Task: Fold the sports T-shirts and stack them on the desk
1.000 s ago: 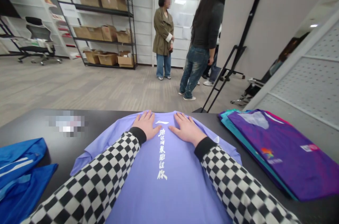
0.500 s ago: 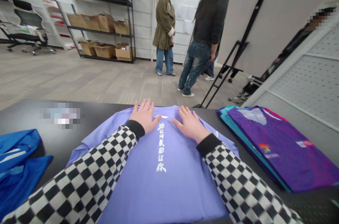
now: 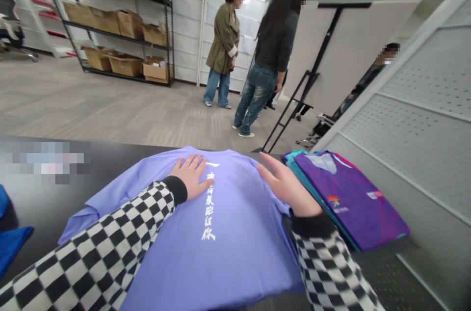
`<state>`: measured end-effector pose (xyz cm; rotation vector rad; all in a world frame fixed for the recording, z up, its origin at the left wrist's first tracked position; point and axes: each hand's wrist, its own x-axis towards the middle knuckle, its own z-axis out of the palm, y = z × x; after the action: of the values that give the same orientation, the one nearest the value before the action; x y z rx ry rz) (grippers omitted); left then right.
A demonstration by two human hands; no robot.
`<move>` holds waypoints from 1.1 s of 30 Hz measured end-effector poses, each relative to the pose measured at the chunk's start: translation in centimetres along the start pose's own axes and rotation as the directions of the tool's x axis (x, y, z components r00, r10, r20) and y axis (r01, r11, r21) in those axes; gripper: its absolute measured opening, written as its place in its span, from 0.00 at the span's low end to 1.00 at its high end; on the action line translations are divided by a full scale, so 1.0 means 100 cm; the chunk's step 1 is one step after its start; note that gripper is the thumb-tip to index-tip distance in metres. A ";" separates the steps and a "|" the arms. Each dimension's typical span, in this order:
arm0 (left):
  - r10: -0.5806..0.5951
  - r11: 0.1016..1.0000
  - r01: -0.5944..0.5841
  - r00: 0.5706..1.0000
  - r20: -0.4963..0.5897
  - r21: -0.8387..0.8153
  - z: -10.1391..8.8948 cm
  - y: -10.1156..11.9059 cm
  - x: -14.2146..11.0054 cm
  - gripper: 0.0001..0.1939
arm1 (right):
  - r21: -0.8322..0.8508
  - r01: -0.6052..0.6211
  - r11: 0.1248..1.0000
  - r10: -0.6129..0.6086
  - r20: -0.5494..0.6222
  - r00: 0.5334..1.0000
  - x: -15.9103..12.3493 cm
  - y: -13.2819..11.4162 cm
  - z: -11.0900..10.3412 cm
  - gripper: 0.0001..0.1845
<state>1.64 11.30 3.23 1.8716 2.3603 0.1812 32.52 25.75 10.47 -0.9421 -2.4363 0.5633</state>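
Observation:
A lavender T-shirt (image 3: 243, 232) with a vertical line of white characters lies spread on the dark table (image 3: 40, 203), its collar toward the far edge. My left hand (image 3: 189, 176) rests flat on the upper part of the shirt, fingers spread, beside the first characters. Over the shirt's right shoulder is my right hand (image 3: 287, 186), turned on its side with the thumb apart from the fingers. Part of that shoulder and its sleeve are hidden behind the hand and forearm.
Folded purple and teal shirts (image 3: 353, 203) are stacked at the right, beside a perforated white panel (image 3: 415, 119). Blue clothing (image 3: 14, 247) lies at the left edge. Beyond the table stand an easel board (image 3: 353, 51), two people (image 3: 221, 41) and a shelf of cardboard boxes (image 3: 125, 63).
My right hand has moved outward from the upper back to the shirt's right shoulder and turned on its side. My left hand stays flat on the fabric. The view has swung right.

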 end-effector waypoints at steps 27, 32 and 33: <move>0.178 0.967 -0.174 0.984 -0.007 0.186 -0.057 0.101 0.057 0.36 | 0.015 -0.300 0.954 0.287 -0.340 0.895 -0.075 0.102 -0.016 0.15; 0.402 0.912 -0.411 0.896 -0.186 -0.011 -0.022 0.180 0.081 0.19 | -0.065 -0.335 0.940 0.299 -0.314 0.901 -0.049 0.113 -0.035 0.16; 0.399 0.912 -0.410 0.892 -0.213 -0.011 -0.013 0.183 0.084 0.18 | -0.087 -0.338 0.937 0.298 -0.305 0.905 -0.045 0.118 -0.036 0.17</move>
<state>17.10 23.63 7.44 2.4002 2.0150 0.4984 43.48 31.33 6.01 -1.3934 -2.0928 0.3365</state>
